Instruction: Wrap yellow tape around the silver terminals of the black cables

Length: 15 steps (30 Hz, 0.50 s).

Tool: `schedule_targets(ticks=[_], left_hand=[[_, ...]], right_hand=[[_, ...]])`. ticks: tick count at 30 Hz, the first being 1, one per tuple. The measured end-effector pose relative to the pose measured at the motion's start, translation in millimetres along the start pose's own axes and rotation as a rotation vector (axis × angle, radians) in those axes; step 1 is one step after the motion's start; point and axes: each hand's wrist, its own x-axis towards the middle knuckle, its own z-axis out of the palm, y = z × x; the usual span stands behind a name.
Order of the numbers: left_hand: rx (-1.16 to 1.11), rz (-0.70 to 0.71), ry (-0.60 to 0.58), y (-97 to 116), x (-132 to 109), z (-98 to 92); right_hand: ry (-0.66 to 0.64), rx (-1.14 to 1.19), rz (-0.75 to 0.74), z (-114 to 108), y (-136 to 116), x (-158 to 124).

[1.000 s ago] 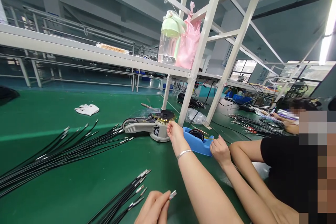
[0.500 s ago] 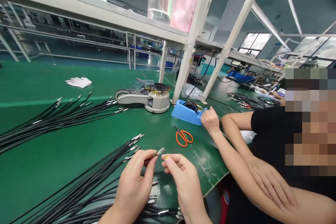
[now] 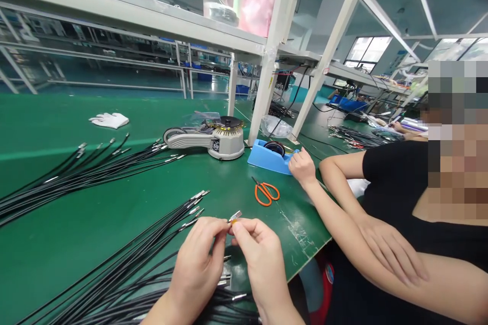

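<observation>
Between thumb and fingers, my left hand [image 3: 200,259] pinches a cable just behind its silver metal connector [image 3: 236,216]; most of that cable is hidden by the hand. My right hand [image 3: 261,256] is closed on a small piece of yellow tape [image 3: 234,221], which meets the cable at the base of the connector. The fingertips of both hands are touching or nearly so. Beneath and left of my hands lies a bundle of black cables [image 3: 148,244] with silver connector ends. Orange-handled scissors [image 3: 267,193] lie beyond my right hand.
A grey tape dispenser [image 3: 226,144] and a blue tape dispenser [image 3: 269,157] stand on the green table [image 3: 125,203]. A co-worker's hand [image 3: 302,165] touches the blue one. A second cable bundle [image 3: 87,175] and a white glove [image 3: 110,120] lie left. Shelf posts [image 3: 267,76] rise behind.
My right hand has moved left and brought the yellow tape from apart to against the cable by the connector. The view has shifted slightly.
</observation>
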Motion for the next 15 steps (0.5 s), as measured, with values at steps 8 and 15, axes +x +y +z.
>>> schedule_targets(ticks=[8,15], left_hand=[[-0.010,0.074,-0.006,2.3,1.5,-1.8],[0.012,0.075,0.003,4.0,1.6,-2.8]], right_hand=[[0.020,-0.005,0.024,3.7,-4.0,0.4],[0.034,-0.012,0.019,3.6,-2.4,-1.3]])
